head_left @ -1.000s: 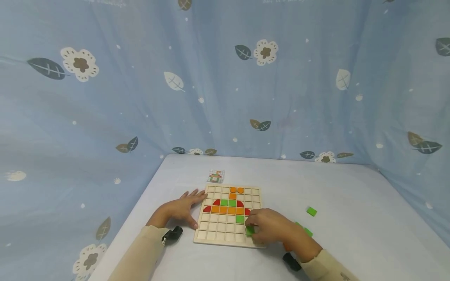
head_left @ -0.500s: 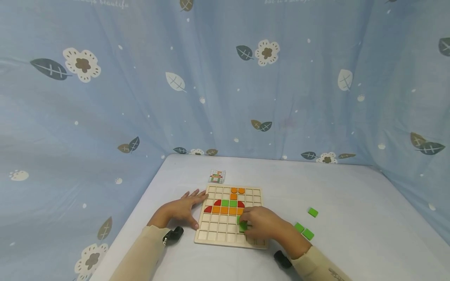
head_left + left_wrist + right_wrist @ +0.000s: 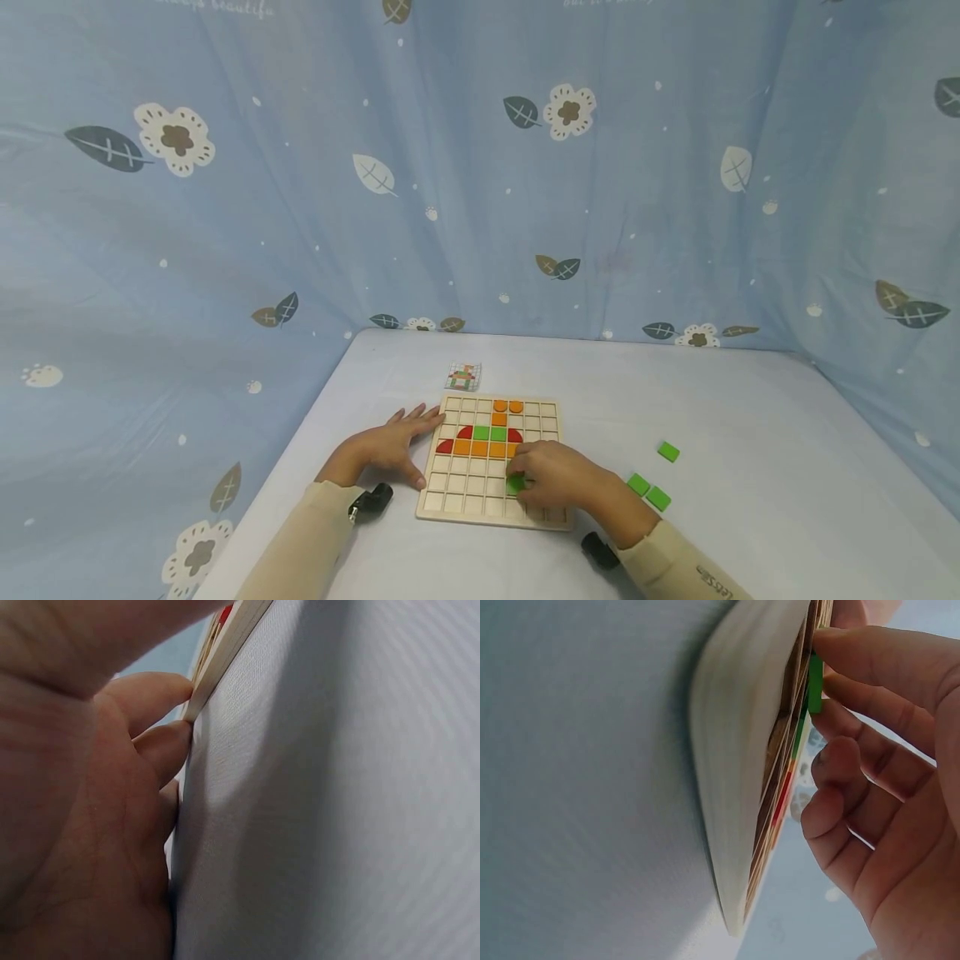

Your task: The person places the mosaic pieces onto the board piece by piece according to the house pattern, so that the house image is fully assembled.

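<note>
The right hand (image 3: 555, 477) pinches a green square tile (image 3: 514, 485) between thumb and fingertips; the right wrist view shows the tile gripped at its edges, with thumb at one end and fingers at the other, its face toward the wooden grid board (image 3: 456, 483). It sits at the very tips, well away from the palm, just over the board; whether it is seated in a cell I cannot tell. In the head view it lies on the person's side of the orange square tiles (image 3: 478, 448). The left hand (image 3: 386, 446) has its fingers spread, thumb and fingertips touching the board's left edge. Three loose green tiles (image 3: 658, 498) lie on the table (image 3: 735, 467) beyond the right wrist.
</note>
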`<control>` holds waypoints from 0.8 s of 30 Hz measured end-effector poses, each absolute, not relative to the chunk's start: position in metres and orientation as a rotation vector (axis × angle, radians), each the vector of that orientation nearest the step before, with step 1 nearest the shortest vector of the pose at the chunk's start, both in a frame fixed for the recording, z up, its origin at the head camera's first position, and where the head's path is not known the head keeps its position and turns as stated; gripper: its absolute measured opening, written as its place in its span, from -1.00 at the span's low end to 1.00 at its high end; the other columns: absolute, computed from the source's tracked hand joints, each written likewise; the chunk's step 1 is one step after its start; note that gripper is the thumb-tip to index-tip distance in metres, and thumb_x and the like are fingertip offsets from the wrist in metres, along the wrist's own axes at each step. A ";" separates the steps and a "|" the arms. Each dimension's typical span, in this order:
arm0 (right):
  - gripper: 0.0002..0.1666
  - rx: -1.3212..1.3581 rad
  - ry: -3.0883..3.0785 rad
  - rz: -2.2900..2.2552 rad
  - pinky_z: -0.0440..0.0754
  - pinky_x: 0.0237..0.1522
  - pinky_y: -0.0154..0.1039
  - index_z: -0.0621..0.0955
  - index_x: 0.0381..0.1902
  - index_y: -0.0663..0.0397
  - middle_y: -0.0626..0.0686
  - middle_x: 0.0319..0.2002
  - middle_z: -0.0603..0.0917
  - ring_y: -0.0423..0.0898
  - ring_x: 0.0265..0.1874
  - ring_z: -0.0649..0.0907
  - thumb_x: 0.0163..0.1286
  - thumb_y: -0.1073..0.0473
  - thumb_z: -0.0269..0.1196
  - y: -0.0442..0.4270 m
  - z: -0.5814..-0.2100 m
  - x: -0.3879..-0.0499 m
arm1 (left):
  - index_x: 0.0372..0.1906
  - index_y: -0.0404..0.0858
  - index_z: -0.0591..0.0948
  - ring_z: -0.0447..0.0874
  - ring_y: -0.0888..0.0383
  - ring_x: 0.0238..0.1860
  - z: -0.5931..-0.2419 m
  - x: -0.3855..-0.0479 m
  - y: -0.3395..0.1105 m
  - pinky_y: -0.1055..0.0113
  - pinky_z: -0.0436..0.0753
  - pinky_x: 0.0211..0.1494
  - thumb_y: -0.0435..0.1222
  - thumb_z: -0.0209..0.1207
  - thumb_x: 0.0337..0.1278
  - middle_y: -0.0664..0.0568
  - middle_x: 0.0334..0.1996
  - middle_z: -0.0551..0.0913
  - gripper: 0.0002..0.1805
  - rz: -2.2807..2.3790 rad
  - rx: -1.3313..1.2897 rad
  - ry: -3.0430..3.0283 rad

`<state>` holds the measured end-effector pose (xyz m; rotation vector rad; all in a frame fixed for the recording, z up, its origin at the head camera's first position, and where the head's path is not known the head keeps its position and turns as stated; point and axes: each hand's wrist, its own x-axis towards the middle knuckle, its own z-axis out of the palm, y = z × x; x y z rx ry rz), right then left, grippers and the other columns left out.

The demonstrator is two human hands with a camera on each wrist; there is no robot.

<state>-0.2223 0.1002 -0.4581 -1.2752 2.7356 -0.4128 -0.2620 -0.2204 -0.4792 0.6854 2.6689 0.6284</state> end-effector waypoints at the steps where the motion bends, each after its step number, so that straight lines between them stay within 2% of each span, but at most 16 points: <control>1: -0.76 -1.278 2.734 -0.416 0.58 -0.24 -0.39 0.75 -0.23 -0.17 -0.34 -0.35 0.58 -0.39 -0.41 0.49 0.08 0.09 0.48 0.100 -0.458 -0.222 | 0.52 -0.07 0.18 -0.32 0.00 0.53 -0.479 -0.262 -0.221 -0.06 -0.28 0.50 -0.02 0.61 -0.60 0.09 0.54 -0.02 0.33 0.631 0.682 2.669; 12: -0.79 -1.280 2.705 -0.462 0.56 -0.27 -0.44 0.77 -0.25 -0.14 -0.34 -0.36 0.59 -0.39 -0.42 0.49 0.09 0.12 0.47 0.099 -0.460 -0.223 | 0.53 0.00 0.17 -0.34 0.00 0.53 -0.480 -0.262 -0.221 -0.07 -0.27 0.49 0.01 0.61 -0.61 0.16 0.54 -0.04 0.34 0.625 0.629 2.674; 24: -0.80 -1.269 2.741 -0.408 0.60 -0.25 -0.33 0.76 -0.22 -0.09 -0.28 -0.33 0.62 -0.37 -0.39 0.54 0.14 0.11 0.43 0.118 -0.442 -0.215 | 0.53 -0.01 0.17 -0.34 0.02 0.53 -0.478 -0.261 -0.219 -0.05 -0.29 0.50 -0.02 0.61 -0.61 0.16 0.54 -0.04 0.34 0.621 0.617 2.675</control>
